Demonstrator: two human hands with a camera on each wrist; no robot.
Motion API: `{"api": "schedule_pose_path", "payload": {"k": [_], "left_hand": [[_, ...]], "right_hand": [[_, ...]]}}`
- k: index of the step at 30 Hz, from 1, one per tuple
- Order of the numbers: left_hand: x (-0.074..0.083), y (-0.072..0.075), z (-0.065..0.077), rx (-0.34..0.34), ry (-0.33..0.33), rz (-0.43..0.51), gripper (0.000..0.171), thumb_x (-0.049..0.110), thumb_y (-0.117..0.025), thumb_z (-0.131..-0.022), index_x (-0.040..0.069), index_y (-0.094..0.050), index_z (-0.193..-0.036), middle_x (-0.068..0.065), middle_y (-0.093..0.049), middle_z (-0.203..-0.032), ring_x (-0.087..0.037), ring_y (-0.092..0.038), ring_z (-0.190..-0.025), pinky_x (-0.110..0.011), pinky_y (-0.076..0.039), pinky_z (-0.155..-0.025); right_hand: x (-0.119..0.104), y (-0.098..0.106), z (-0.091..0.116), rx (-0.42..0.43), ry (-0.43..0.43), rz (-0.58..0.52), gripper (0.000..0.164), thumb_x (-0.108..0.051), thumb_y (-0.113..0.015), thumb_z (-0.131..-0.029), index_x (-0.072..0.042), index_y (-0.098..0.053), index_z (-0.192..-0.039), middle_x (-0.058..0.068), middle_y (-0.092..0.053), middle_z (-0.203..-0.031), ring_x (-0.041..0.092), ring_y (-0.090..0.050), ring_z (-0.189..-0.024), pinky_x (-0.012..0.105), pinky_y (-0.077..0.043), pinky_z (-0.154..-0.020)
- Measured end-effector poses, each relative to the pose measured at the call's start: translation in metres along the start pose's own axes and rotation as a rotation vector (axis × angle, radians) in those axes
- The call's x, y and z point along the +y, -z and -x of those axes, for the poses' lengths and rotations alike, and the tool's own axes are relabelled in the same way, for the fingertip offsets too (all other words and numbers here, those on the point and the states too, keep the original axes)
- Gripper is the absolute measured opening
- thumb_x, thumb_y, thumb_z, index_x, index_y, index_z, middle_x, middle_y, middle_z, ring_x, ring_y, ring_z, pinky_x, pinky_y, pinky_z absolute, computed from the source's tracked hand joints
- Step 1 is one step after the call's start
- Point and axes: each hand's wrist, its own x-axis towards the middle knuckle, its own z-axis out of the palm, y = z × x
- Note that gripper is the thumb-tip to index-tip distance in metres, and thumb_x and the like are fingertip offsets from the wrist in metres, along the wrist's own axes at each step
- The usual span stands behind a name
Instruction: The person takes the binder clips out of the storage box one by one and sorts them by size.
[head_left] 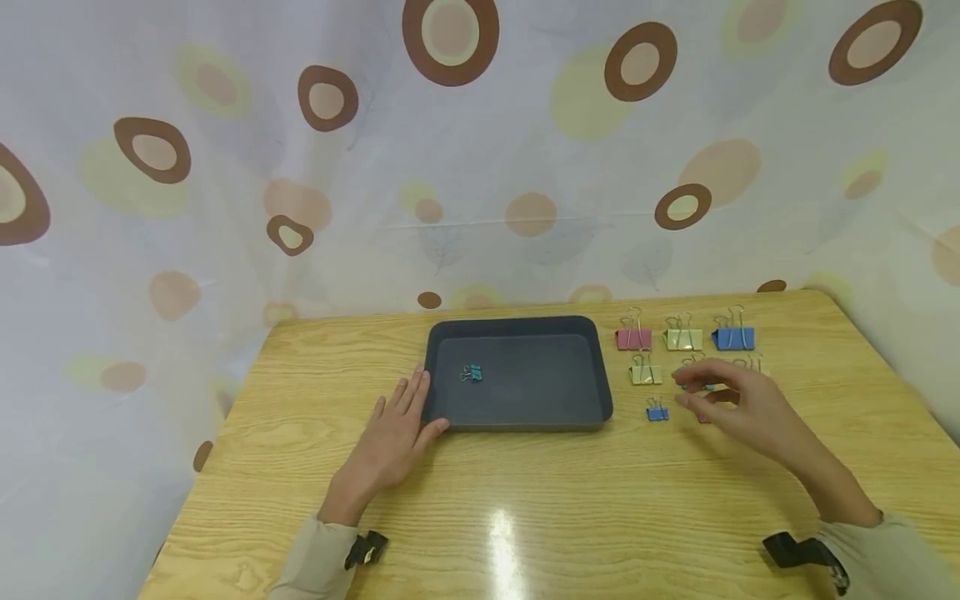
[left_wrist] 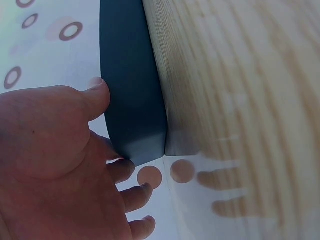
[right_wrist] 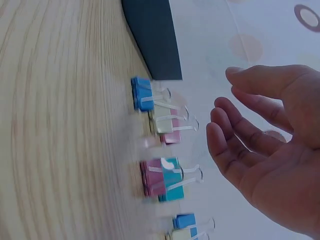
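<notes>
My left hand (head_left: 390,442) rests against the left edge of a dark grey tray (head_left: 536,400), fingers straight and thumb at the front corner. Inside the tray, toward its left, lies a small teal binder clip (head_left: 476,375). Over the binder clips on the right hovers my right hand (head_left: 750,408), fingers loosely bent and holding nothing. Beside its fingertips stands a small blue binder clip (head_left: 657,413). In the right wrist view, a dark pink clip (right_wrist: 153,177) and a teal clip (right_wrist: 173,192) stand below the hand's level. The hand partly hides several clips in the head view.
Behind stand larger binder clips: pink (head_left: 633,339), pale yellow (head_left: 684,340) and blue (head_left: 733,338). A smaller yellow clip (head_left: 646,376) is close to the tray's right side. A patterned curtain (head_left: 480,167) hangs behind the wooden table (head_left: 570,508).
</notes>
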Motion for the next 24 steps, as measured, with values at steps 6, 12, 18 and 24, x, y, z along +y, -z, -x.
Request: {"api": "schedule_pose_path", "payload": {"k": [6,12,18,24], "left_hand": [[0.001,0.0,0.0,-0.006,0.0,-0.002,0.078,0.047,-0.043,-0.11,0.001,-0.011,-0.163,-0.015,-0.006,-0.171,-0.04,-0.013,-0.155,-0.065,-0.017,-0.12],[0.002,0.001,0.0,-0.008,0.007,0.007,0.078,0.046,-0.044,-0.11,0.001,-0.011,-0.163,-0.014,-0.005,-0.171,-0.04,-0.013,-0.155,-0.065,-0.016,-0.12],[0.002,0.001,0.0,-0.01,0.008,0.003,0.078,0.046,-0.043,-0.11,0.0,-0.01,-0.163,-0.015,-0.005,-0.171,-0.04,-0.013,-0.155,-0.065,-0.016,-0.12],[0.003,0.002,0.001,-0.006,0.008,-0.001,0.077,0.046,-0.043,-0.11,0.0,-0.011,-0.163,-0.015,-0.005,-0.171,-0.04,-0.014,-0.155,-0.065,-0.017,-0.12]], "right_hand": [[-0.015,-0.019,-0.014,-0.005,0.029,-0.051,0.025,0.0,-0.075,-0.093,-0.008,-0.071,-0.116,0.002,-0.069,-0.108,0.007,-0.066,-0.092,0.018,-0.056,-0.076],[-0.026,-0.037,-0.029,-0.009,0.044,-0.097,0.023,0.001,-0.076,-0.092,-0.005,-0.07,-0.114,0.009,-0.07,-0.107,0.009,-0.067,-0.092,0.02,-0.057,-0.076],[-0.034,-0.054,-0.04,-0.019,0.065,-0.128,0.027,0.001,-0.077,-0.091,-0.001,-0.069,-0.117,0.015,-0.069,-0.11,0.011,-0.066,-0.092,0.021,-0.058,-0.076],[-0.042,-0.072,-0.055,-0.044,0.068,-0.141,0.029,-0.001,-0.079,-0.09,-0.005,-0.069,-0.116,0.009,-0.069,-0.109,0.023,-0.067,-0.093,0.025,-0.059,-0.078]]}}
